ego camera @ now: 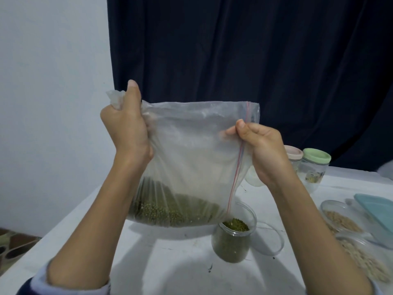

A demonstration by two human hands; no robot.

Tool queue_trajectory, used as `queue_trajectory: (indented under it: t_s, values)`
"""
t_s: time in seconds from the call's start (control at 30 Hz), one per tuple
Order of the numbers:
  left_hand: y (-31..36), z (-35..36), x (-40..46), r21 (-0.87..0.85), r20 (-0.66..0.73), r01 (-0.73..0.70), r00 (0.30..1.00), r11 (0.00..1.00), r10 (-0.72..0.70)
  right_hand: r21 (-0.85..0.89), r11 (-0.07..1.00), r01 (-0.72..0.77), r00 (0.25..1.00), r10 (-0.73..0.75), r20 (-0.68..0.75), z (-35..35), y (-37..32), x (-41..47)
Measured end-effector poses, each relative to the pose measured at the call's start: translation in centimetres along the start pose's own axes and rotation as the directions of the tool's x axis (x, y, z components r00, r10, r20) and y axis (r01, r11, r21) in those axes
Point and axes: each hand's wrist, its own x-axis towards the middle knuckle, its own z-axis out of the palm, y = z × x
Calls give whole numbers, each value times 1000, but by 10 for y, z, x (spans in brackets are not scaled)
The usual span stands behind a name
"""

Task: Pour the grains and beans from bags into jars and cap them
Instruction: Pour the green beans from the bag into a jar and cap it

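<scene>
Bkgd: plain white wall filled the left side, no marks or fixtures visible. A dark navy curtain hung w/ soft vertical folds across the centre and right, its left edge overlapping the wall. Below, a white tabletop ran fwd, surface a bit scuffed w/ small dark specks, and carried soft overlapping shadows. At the lower left, past the tabletop edge, a patch of patterned floor showed in brown and pale tones. Light was dim, even, slightly cool.

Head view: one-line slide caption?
Both hands tilt zip bag of green beans over open jar.
</scene>
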Motion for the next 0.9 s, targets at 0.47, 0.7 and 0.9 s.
queue_trajectory:
  t_s: [0.47,0.7,0.9]
  values:
    - [-9,2,-5,67,27,-45,999,997,43,-58,998,-40,999,41,28,1,4,10]
    - [-12,6,-4,96,43,-71,997,993,67,-24,999,-34,999,34,-28,0,9,10]
    - [-14,8,-2,113,36,-85,996,990,82,10,1000,-16,999,17,-45,-1,9,8]
